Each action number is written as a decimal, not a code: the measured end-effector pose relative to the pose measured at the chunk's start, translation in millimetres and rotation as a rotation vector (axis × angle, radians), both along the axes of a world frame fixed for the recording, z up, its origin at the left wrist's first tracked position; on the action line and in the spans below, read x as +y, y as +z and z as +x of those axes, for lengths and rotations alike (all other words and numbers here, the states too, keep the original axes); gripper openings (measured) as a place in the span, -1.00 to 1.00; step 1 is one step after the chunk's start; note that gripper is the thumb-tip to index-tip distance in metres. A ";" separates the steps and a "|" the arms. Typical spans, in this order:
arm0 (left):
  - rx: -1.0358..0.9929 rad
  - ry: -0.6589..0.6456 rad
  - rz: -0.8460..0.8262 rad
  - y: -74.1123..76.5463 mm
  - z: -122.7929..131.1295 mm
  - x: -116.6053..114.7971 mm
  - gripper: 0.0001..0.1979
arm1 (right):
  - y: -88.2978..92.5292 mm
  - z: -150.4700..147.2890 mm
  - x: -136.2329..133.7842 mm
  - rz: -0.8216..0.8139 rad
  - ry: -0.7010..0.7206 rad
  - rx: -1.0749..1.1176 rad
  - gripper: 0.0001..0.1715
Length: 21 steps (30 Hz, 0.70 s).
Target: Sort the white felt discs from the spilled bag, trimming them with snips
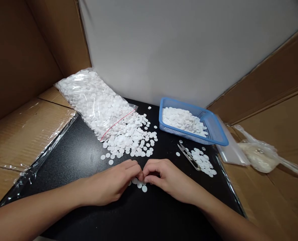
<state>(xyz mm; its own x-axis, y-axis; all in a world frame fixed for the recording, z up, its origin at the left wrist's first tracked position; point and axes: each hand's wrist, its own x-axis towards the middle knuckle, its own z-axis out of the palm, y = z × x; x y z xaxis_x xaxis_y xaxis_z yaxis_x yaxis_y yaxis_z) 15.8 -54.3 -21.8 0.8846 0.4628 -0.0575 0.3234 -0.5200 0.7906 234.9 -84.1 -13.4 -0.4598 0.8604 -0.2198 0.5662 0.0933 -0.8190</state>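
Note:
My left hand (114, 182) and my right hand (165, 177) meet at the fingertips over the black tabletop. Both are closed in a pinch, and whatever sits between the fingers is too small and hidden to make out. Right under the fingertips lie several small white discs (144, 188). Just beyond my hands spreads a loose heap of white discs (126, 139), spilling from the mouth of a clear zip bag (93, 100) with a red seal line. To the right of my right hand, thread snips (189, 157) rest beside a smaller scatter of white discs (204, 162).
A blue plastic basket (194, 135) holding many white discs stands at the back right. Beyond the table's right edge are clear flat bags (233, 150) and a knotted plastic bag (261, 157) with pale contents. Cardboard (25, 124) and a grey wall (179, 50) surround the black table (71, 150).

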 end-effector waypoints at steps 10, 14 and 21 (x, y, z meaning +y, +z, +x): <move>-0.045 0.353 0.363 -10.5 -6.9 32.1 -0.90 | -31.1 12.5 15.9 0.390 -0.197 -0.051 -0.92; 0.036 0.391 0.461 -13.8 -4.4 29.5 -0.87 | -33.1 9.8 15.5 0.420 -0.187 -0.086 -0.92; 0.129 0.381 0.613 -25.1 5.5 29.9 -0.82 | -36.2 10.0 16.3 0.446 -0.191 -0.100 -0.92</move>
<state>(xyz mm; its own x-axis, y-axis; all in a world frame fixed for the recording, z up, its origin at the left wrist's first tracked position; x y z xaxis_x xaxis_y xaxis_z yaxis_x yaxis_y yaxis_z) 21.3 -24.3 -46.9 0.6594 0.7196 0.2176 0.6412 -0.6894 0.3370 244.9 -67.8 -49.7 -0.2801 0.9475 0.1544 0.6812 0.3095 -0.6634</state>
